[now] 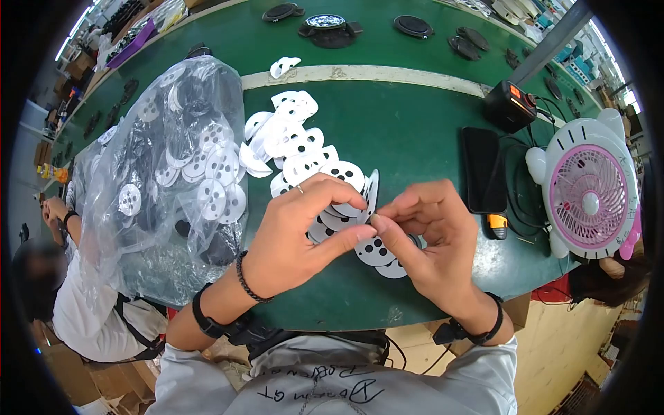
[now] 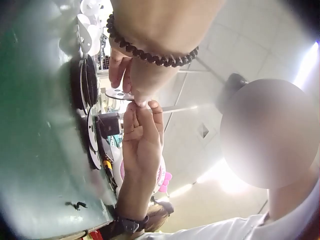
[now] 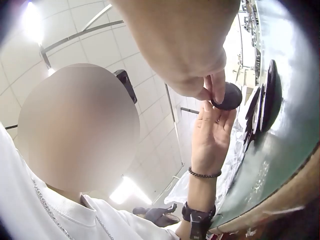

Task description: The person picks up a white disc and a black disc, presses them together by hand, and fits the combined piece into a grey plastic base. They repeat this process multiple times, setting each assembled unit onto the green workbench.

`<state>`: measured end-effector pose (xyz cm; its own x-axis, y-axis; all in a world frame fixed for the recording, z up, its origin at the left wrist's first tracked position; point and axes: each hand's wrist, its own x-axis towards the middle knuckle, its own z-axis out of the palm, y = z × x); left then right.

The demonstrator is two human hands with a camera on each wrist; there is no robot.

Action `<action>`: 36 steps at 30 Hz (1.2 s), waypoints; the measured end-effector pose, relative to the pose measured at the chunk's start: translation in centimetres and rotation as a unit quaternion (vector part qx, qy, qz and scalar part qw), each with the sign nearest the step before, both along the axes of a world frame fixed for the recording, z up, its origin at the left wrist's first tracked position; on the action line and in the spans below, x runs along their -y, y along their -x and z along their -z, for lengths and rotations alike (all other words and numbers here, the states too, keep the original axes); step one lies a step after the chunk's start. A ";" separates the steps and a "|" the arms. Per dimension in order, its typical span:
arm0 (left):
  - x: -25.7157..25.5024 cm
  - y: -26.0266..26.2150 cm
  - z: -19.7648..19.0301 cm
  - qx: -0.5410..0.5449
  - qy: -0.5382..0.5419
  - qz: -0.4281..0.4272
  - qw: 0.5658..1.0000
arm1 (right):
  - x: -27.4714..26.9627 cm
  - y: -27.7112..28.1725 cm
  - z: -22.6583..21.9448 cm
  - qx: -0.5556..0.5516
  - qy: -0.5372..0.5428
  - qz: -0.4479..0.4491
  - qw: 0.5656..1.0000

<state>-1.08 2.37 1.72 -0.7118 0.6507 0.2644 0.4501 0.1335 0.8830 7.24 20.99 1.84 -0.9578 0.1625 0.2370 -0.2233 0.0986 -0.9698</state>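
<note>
A thin round disc [image 1: 372, 190], white with dark holes on one face, stands nearly edge-on between the two hands. In the right wrist view the disc [image 3: 231, 96] shows its plain black side. My left hand [image 1: 294, 225] pinches it between thumb and forefinger at its lower left. From the other side, my right hand [image 1: 437, 242] pinches its edge with thumb and forefinger, the fingertips of both hands close together. Under the hands, several white discs with dark holes [image 1: 377, 254] lie overlapping on the green table [image 1: 408, 131].
More white discs [image 1: 294, 142] are heaped beyond the left hand, next to a clear plastic bag [image 1: 124, 207] of discs. At right are a phone [image 1: 483, 169], an orange-and-black tool [image 1: 496, 226], a black box [image 1: 510, 106], cables and a pink-white fan [image 1: 590, 183]. Another person [image 1: 97, 311] sits at left.
</note>
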 end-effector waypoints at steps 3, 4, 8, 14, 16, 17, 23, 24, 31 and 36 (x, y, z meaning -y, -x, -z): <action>0.1 0.4 0.5 -0.007 0.004 0.009 1.000 | 0.1 -0.1 0.2 0.007 0.000 0.006 1.000; 0.2 0.6 0.4 -0.012 0.003 0.009 1.000 | 0.1 0.0 0.2 0.009 -0.004 0.007 1.000; 0.5 1.2 0.5 0.052 -0.005 0.029 0.998 | 0.2 0.0 0.2 -0.015 -0.027 0.007 0.999; 0.0 0.4 -0.1 -0.023 0.017 0.011 1.000 | 0.1 -0.1 0.1 -0.017 -0.057 0.021 0.998; -0.2 -0.3 -0.3 -0.150 0.057 -0.018 0.987 | 0.0 -0.1 -0.2 -0.012 -0.056 0.031 0.998; -0.4 -0.4 -0.1 -0.177 0.041 -0.026 0.983 | 0.0 -0.1 -0.2 -0.014 -0.056 0.031 0.998; -0.8 -0.5 -0.3 -0.230 0.058 -0.035 0.971 | 0.0 -0.1 -0.4 -0.018 -0.098 0.034 0.994; -0.6 -0.4 -0.3 -0.232 0.059 -0.038 0.970 | 0.0 -0.1 -0.3 -0.019 -0.093 0.031 0.995; 2.7 4.8 -2.0 -0.191 0.028 -0.168 0.967 | -2.3 0.0 -1.6 -0.080 -0.112 0.015 0.990; 3.2 9.9 -2.9 -0.142 0.182 -0.197 0.953 | -3.9 0.4 -2.6 -0.093 -0.075 0.032 0.992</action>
<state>-11.03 -0.79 4.64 -0.8526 0.4339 0.2913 0.5165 0.6148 0.5961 6.89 24.85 4.43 -0.8844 0.1713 0.4342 -0.3852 0.2576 -0.8862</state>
